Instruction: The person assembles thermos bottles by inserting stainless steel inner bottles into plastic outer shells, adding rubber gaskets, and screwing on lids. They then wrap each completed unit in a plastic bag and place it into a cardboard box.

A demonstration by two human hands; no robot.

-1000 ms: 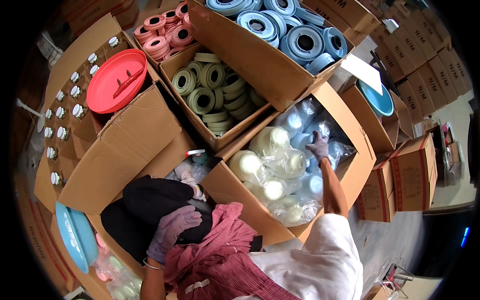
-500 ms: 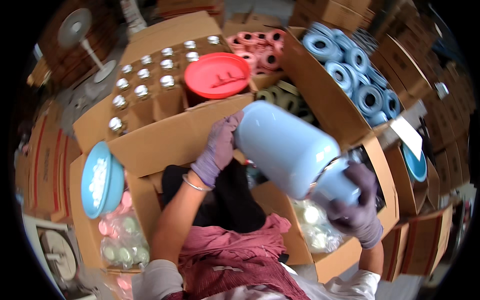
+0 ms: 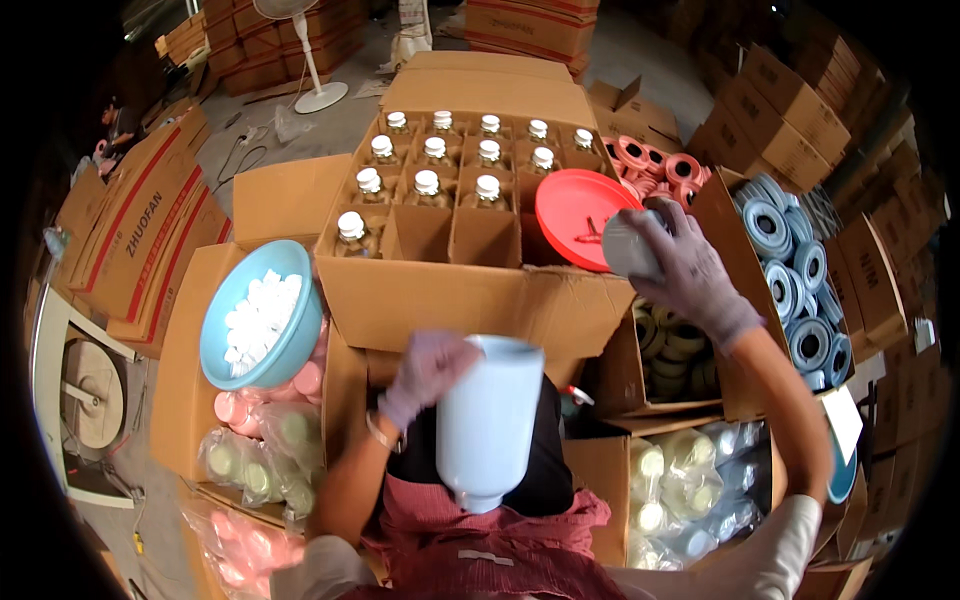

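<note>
My left hand (image 3: pixel 430 375), gloved in purple-grey, grips the wide upper end of a light blue bottle body (image 3: pixel 488 420) over my lap. Its narrower neck points down toward me. My gloved right hand (image 3: pixel 685 262) is raised at the right, fingers closed around a pale, round, cup-like piece (image 3: pixel 628 248). That piece overlaps the right rim of a shallow red basin (image 3: pixel 565 205), which holds a few small red bits. Beyond my hands, a divided carton (image 3: pixel 455 292) holds rows of glass bottles with silvery-white tops (image 3: pixel 427 184). Some of its front compartments hold no bottle.
To the left, a blue basin (image 3: pixel 215 350) of small white pieces sits above bagged pink and pale green caps (image 3: pixel 265 475). At the right stand cartons of blue rings (image 3: pixel 765 228), dark olive rings (image 3: pixel 665 345) and bagged caps (image 3: pixel 690 480). Pink rings (image 3: pixel 640 160) lie behind.
Before, both hands held the blue bottle tilted, the right one at its capped end. Now the left alone holds it neck down; the right has moved up and away with the cup-like piece.
</note>
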